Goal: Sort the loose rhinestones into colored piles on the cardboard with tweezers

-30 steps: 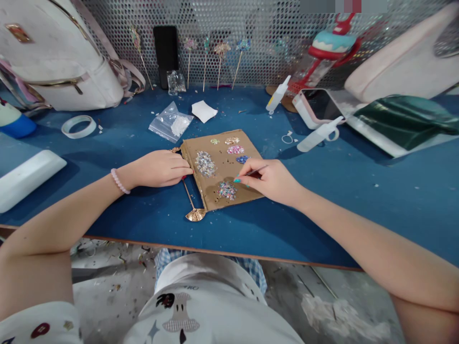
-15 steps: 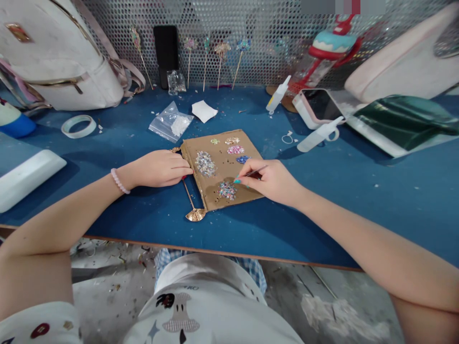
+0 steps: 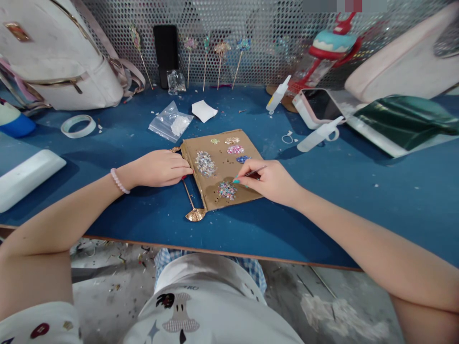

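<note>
My left hand [image 3: 163,168] is closed at the left edge of a cardboard piece [image 3: 247,188], its fingers on a thin gold hairpin stick [image 3: 188,193] with a gold fan-shaped end [image 3: 195,215]. Most of the grip is hidden from above. My right hand [image 3: 274,181], with teal nails, pinches slim metal tweezers [image 3: 255,171]. Their tip is at a pile of mixed-colour sequins [image 3: 227,190] on the cardboard. Beside it lie a larger silvery pile [image 3: 205,164] and small heaps of blue [image 3: 244,159], pink [image 3: 235,149], gold [image 3: 232,140] and green [image 3: 214,141] pieces.
Behind the cardboard are a clear zip bag [image 3: 170,122] and a white scrap [image 3: 204,111]. A tape roll [image 3: 78,126] lies left. Two glue bottles [image 3: 319,135] and a boxed phone [image 3: 319,107] lie right. Decorated sticks and a black phone [image 3: 166,55] lean on the mesh.
My right hand and the tweezers have shifted very slightly left over the mixed sequin pile. My left hand stays in place.
</note>
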The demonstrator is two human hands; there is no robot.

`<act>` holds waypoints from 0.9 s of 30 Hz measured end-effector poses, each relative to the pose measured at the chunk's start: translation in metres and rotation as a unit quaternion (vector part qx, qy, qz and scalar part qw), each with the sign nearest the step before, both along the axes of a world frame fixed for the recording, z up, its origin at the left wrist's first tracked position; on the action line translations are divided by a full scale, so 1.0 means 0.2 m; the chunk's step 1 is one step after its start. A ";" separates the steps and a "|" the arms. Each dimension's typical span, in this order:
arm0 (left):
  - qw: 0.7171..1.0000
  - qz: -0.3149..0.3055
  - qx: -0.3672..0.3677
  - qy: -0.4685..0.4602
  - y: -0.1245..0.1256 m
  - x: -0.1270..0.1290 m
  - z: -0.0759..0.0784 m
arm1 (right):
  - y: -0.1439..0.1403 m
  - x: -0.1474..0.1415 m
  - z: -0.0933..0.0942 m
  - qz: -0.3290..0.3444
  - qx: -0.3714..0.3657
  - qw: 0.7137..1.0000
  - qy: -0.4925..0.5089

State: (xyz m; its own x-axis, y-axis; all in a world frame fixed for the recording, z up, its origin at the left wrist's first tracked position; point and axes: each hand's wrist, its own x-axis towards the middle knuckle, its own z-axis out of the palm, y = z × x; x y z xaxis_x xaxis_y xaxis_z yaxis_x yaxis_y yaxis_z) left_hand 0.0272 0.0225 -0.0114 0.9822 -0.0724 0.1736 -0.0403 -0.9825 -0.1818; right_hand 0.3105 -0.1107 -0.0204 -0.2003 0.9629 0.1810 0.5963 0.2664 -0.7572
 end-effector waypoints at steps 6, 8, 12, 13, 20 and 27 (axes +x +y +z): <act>1.000 0.006 -0.007 0.005 0.00 0.00 -0.01 | 0.00 0.00 0.00 -0.001 0.008 1.000 -0.002; 1.000 0.010 -0.009 0.008 0.00 0.00 -0.01 | 0.00 -0.01 0.00 -0.003 0.010 1.000 -0.001; 1.000 0.006 -0.001 0.007 0.00 0.00 0.00 | 0.00 0.00 0.00 -0.003 0.015 1.000 0.001; 1.000 0.002 0.004 0.004 0.00 0.00 0.00 | 0.00 0.00 0.00 -0.004 0.016 1.000 -0.001; 1.000 -0.009 0.012 -0.006 0.00 0.00 0.00 | 0.00 0.03 0.01 -0.025 0.031 0.999 -0.009; 1.000 -0.004 0.026 0.006 0.00 0.00 0.00 | 0.05 0.13 0.02 -0.102 0.051 0.993 -0.026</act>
